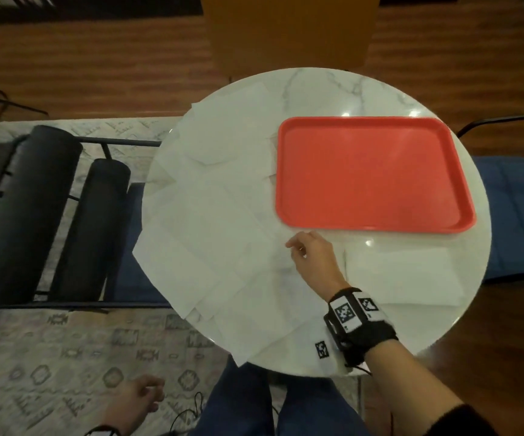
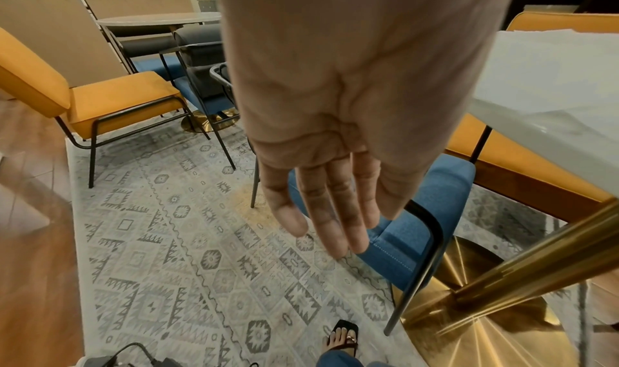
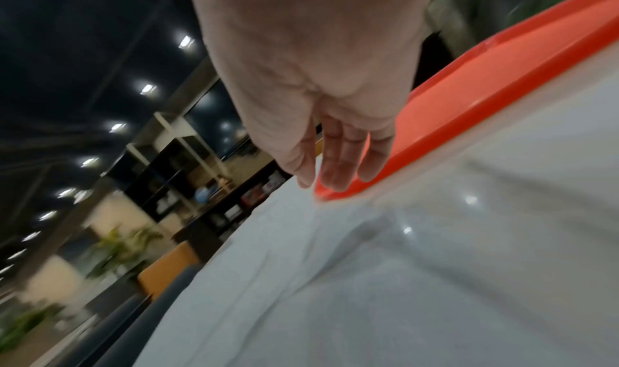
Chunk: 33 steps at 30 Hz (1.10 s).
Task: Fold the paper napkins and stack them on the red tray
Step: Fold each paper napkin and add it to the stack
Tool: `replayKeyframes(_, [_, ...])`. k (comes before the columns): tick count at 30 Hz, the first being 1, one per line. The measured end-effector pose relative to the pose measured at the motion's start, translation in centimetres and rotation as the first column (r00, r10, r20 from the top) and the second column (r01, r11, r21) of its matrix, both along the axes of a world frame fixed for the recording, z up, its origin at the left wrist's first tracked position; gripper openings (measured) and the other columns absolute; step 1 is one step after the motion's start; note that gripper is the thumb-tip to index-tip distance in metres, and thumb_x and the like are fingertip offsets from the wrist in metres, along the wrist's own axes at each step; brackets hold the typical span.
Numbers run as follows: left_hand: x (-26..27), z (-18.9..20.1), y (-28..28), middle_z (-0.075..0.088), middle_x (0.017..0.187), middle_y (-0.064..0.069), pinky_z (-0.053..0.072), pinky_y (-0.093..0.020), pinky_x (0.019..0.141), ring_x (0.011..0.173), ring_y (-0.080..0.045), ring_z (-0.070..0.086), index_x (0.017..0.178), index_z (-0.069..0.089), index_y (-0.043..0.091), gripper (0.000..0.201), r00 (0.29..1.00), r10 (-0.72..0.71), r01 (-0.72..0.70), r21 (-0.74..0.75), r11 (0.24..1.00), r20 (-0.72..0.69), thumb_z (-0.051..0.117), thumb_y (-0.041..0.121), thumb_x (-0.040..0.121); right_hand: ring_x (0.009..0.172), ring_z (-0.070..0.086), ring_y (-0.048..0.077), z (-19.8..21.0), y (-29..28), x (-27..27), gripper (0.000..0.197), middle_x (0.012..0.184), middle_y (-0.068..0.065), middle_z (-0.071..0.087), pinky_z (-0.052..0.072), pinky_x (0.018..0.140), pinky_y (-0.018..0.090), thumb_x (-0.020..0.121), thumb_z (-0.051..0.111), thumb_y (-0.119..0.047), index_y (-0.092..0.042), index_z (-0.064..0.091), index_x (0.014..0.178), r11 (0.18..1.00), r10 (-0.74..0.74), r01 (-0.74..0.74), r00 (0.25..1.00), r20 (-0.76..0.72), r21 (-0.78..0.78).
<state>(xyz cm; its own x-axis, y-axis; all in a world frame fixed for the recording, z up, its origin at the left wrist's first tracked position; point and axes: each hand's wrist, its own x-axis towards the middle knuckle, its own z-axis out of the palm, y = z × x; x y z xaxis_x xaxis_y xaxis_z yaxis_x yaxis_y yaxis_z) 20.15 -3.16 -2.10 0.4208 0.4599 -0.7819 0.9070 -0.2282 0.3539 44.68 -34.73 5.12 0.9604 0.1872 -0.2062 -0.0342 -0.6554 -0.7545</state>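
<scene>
A red tray [image 1: 373, 174] lies bare on the right half of the round marble table [image 1: 333, 86]. Several white paper napkins [image 1: 210, 221] are spread overlapping across the table's left half. One more napkin [image 1: 402, 275] lies flat in front of the tray. My right hand [image 1: 304, 247] hovers just off the tray's near-left corner above the napkins, fingers straight and relaxed, holding nothing; the right wrist view shows this right hand [image 3: 335, 171] next to the tray [image 3: 485, 86]. My left hand [image 1: 141, 398] hangs below the table edge over the rug, and in its wrist view the left hand [image 2: 331, 224] has loose, empty fingers.
A blue chair [image 2: 418, 214] and the table's gold pedestal [image 2: 502, 280] stand beneath the table. A black padded chair [image 1: 50, 209] is at the left and an orange chair [image 1: 289, 29] beyond the table. Some napkins overhang the table's left and front edges.
</scene>
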Motion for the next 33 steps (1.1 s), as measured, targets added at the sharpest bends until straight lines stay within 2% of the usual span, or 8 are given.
replayKeyframes(6, [-0.6,0.0,2.6,0.059,0.070,-0.019,0.046,-0.020,0.039,0.060,-0.026,0.051,0.086,0.057,-0.009,0.008,0.995,0.104,-0.104,-0.123,0.987,-0.007,0.050,-0.011,0.089,0.095,0.057,0.028,-2.0,9.0,1.0,0.025,0.105,0.016,0.061,0.047,0.081,0.033,0.088,0.060,-0.016,-0.004,0.054,0.110,0.997,-0.060,0.068,0.965,-0.256,0.021])
replayKeyframes(11, [-1.9,-0.5,6.7,0.058,0.065,-0.020,0.041,-0.016,0.034,0.054,-0.023,0.048,0.087,0.059,-0.014,0.006,0.988,0.151,-0.155,-0.136,0.978,-0.039,0.053,-0.013,0.087,0.106,0.049,0.032,-2.9,12.1,1.1,0.035,0.119,0.010,0.046,0.043,0.092,0.044,0.087,0.061,-0.034,-0.014,0.051,0.114,0.959,-0.179,0.127,0.965,-0.193,-0.254])
replayKeyframes(15, [-2.3,-1.1,10.2,0.065,0.056,-0.015,0.047,-0.029,0.060,0.059,-0.026,0.056,0.089,0.065,-0.012,0.008,0.997,0.013,-0.018,-0.076,0.997,-0.077,0.060,-0.007,0.084,0.102,0.054,0.029,-2.8,13.4,1.0,0.014,0.112,0.006,0.053,0.042,0.092,0.045,0.091,0.057,-0.028,-0.017,0.062,0.098,0.927,-0.300,0.255,0.944,-0.138,-0.275])
replayKeyframes(19, [1.9,1.3,11.9,0.070,0.073,-0.009,0.050,-0.024,0.063,0.073,-0.027,0.065,0.090,0.070,0.006,0.011,0.976,-0.194,0.192,0.033,0.981,0.094,0.061,0.001,0.086,0.087,0.058,0.020,-2.7,13.3,1.1,0.005,0.089,-0.002,0.064,0.045,0.092,0.048,0.090,0.060,-0.020,-0.016,0.063,0.089,0.935,-0.344,0.324,0.928,-0.146,-0.145])
replayKeyframes(21, [5.8,3.3,12.2,0.070,0.082,-0.005,0.050,-0.030,0.074,0.083,-0.026,0.066,0.087,0.067,0.021,0.015,0.935,-0.286,0.276,0.077,0.958,0.211,0.063,0.007,0.087,0.086,0.060,0.022,-2.4,13.1,1.2,0.007,0.086,-0.001,0.064,0.046,0.091,0.048,0.089,0.061,-0.016,-0.013,0.063,0.094,0.929,-0.368,0.359,0.919,-0.142,-0.088])
replayKeyframes(25, [14.8,7.5,10.6,0.070,0.091,0.001,0.047,-0.026,0.082,0.089,-0.013,0.065,0.098,0.068,0.020,0.014,0.778,-0.399,0.371,0.157,0.915,0.486,0.062,0.011,0.088,0.102,0.058,0.029,-2.2,13.5,1.4,0.034,0.106,0.010,0.062,0.043,0.097,0.047,0.086,0.067,-0.027,-0.005,0.056,0.110,0.910,-0.399,0.353,0.887,-0.232,-0.216])
replayKeyframes(29, [22.2,10.8,7.0,0.068,0.097,0.002,0.044,-0.020,0.078,0.089,-0.010,0.064,0.103,0.067,0.023,0.015,0.672,-0.479,0.482,0.157,0.862,0.565,0.058,0.019,0.091,0.103,0.057,0.030,-2.5,14.3,1.7,0.021,0.109,0.011,0.064,0.041,0.093,0.040,0.088,0.062,-0.022,-0.006,0.063,0.100,0.890,-0.361,0.259,0.903,-0.231,-0.376])
replayKeyframes(33, [25.9,13.1,3.0,0.067,0.104,0.001,0.047,-0.024,0.083,0.092,-0.011,0.060,0.110,0.064,0.021,0.020,0.506,-0.609,0.627,0.224,0.746,0.611,0.057,0.021,0.092,0.097,0.059,0.027,-1.3,13.7,1.4,0.014,0.093,0.004,0.062,0.043,0.091,0.043,0.088,0.062,-0.024,-0.012,0.061,0.095,0.926,-0.286,0.220,0.939,-0.190,-0.306])
